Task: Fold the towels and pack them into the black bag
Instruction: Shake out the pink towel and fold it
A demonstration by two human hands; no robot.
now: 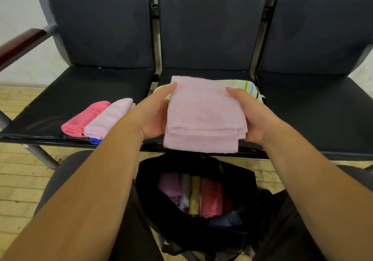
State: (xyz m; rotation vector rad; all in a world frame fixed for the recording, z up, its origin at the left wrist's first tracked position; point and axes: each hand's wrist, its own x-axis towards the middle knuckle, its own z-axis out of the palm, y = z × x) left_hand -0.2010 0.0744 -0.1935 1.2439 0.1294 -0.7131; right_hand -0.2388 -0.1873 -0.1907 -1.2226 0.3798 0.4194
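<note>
Above the front edge of the middle bench seat [201, 72], a folded pale pink towel [203, 115] is held up between both hands. It is gripped at its left side by the left hand [153, 115], the thumb laid over the top face and the fingers hidden beneath. At its right side it is gripped in the same manner by the right hand [250, 113]. Several layers are shown at the towel's near end, which is carried past the seat's front edge. Below it, on the wooden floor [24, 180] between the person's knees, the black bag [240, 177] is stood open. Folded towels are packed upright in it side by side (purple, grey, yellow and red, with something blue at the near right). Behind the held towel a light green striped towel [249, 86] is spread on the middle seat, largely hidden. On the left seat [80, 87] a hot pink folded towel [84, 119] and a lighter pink folded towel [110, 117] are laid touching each other. A blue corner [94, 140] is seen beneath the lighter one at the seat's front edge.
</note>
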